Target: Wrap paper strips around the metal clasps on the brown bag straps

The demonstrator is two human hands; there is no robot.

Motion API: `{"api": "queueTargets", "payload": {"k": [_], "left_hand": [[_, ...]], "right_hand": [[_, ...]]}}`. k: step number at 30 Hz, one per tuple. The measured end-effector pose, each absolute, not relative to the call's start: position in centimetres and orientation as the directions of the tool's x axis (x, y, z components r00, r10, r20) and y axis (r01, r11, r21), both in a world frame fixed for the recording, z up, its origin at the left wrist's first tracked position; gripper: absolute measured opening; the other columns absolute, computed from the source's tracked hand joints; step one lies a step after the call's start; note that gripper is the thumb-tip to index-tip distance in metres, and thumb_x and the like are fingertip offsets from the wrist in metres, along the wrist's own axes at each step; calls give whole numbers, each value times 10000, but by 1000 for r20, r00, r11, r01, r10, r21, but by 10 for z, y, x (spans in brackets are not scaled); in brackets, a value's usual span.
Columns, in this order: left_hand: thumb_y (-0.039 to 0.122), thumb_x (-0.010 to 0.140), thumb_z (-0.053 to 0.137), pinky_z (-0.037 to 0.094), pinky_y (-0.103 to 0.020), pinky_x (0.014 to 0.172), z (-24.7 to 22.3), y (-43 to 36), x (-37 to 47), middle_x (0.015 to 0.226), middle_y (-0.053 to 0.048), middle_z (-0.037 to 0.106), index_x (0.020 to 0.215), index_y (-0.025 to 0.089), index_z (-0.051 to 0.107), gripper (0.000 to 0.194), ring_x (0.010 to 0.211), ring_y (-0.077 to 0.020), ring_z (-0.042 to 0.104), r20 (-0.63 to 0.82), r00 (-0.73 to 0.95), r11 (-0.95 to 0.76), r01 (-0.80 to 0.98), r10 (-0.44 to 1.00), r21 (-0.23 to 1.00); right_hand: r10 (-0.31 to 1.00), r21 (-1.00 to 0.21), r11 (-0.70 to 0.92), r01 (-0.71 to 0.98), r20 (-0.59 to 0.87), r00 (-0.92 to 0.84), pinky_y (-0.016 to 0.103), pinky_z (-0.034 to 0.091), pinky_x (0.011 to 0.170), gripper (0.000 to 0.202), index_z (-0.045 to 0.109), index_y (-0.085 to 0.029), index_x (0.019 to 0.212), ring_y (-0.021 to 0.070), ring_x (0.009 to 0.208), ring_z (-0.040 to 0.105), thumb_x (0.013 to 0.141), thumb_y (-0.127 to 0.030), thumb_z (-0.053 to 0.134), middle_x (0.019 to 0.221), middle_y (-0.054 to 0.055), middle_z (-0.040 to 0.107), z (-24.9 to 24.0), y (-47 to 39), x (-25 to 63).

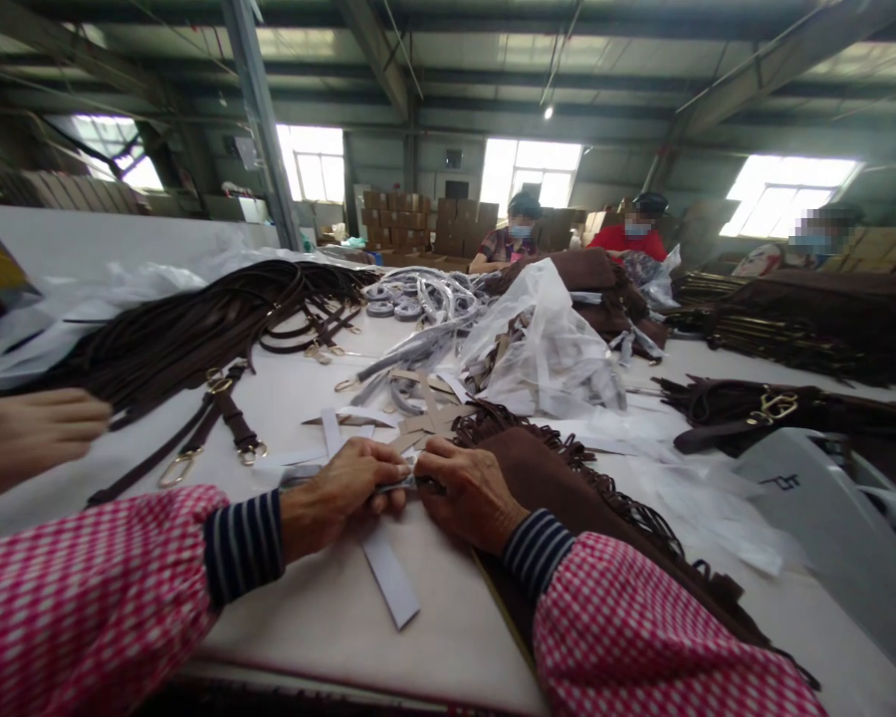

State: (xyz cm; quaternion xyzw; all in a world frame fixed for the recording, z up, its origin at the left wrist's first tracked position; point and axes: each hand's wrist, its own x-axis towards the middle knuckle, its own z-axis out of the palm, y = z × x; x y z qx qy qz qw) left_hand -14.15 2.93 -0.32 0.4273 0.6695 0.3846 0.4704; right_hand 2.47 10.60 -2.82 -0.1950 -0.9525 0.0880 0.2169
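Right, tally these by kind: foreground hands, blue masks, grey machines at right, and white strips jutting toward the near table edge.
Foreground hands: 3 (left hand, right hand, other person's hand at far left)
Blue masks: 3
Grey machine: 1
White strip: 1
Total: 8

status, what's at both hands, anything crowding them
Left hand, right hand: both holding thin grey piece, partly hidden. Flat white strip near left hand. Dark-brown fringed panel alongside right hand.
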Motion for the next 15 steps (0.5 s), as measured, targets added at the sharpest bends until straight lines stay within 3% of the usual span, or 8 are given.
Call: {"api": "queueTargets", "payload": {"k": [6, 10, 15], "left_hand": [[432, 839, 581, 261, -215, 455, -8, 14, -142, 624, -26, 628, 770, 121, 678, 333, 460, -81, 417, -98, -104, 132, 404, 990, 905], [403, 910, 517, 379, -243, 567, -7, 11, -148, 644, -14, 602, 735, 145, 675, 349, 598, -137, 524, 48, 19, -50, 584, 999, 810], [385, 972, 455, 438, -274, 682, -14, 9, -156, 696, -12, 637, 899, 178, 702, 330, 677, -180, 600, 131, 135, -188, 723, 982, 664]], "right_hand": [[433, -394, 874, 286, 360, -826, 243, 318, 645, 119, 672, -206, 915, 129, 796, 604, 800, -175, 661, 932, -12, 648, -27, 107, 26], [481, -473, 834, 283, 373, -793, 236, 334, 656, 106, 697, -205, 877, 127, 772, 602, 774, -181, 695, 891, -15, 662, -28, 107, 24], [553, -556, 776, 298, 372, -746, 230, 383, 683, 67, 723, -192, 803, 132, 750, 613, 742, -167, 717, 835, -9, 692, -28, 108, 22]]}}
